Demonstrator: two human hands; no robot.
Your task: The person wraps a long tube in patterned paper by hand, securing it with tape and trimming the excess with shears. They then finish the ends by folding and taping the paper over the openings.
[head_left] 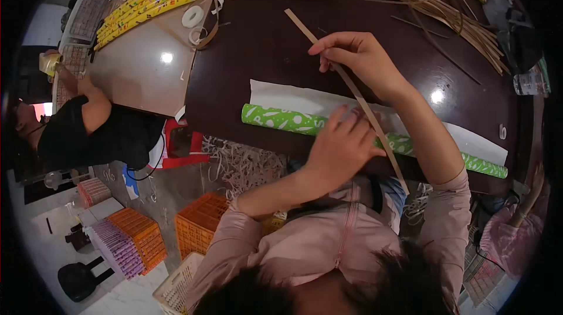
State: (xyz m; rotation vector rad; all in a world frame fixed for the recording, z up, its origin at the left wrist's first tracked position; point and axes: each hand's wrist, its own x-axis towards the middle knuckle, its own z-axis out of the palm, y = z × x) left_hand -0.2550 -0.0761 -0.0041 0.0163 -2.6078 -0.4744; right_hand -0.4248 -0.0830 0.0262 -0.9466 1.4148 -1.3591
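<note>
Over the dark table (234, 57): brown strip (368, 109) pinched in my right hand (369, 65), slanting across the green roll (275, 118).
Right thumb and fingers closed on it; left hand (342, 146) open, fingers spread over roll and white sheet (281, 95). Left palm's underside hidden; can't tell if its thumb touches the strip.

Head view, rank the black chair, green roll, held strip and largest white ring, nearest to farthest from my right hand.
1. Held strip, in your right hand
2. Green roll, nearer your body
3. Largest white ring, left
4. Black chair, far lower left
</note>
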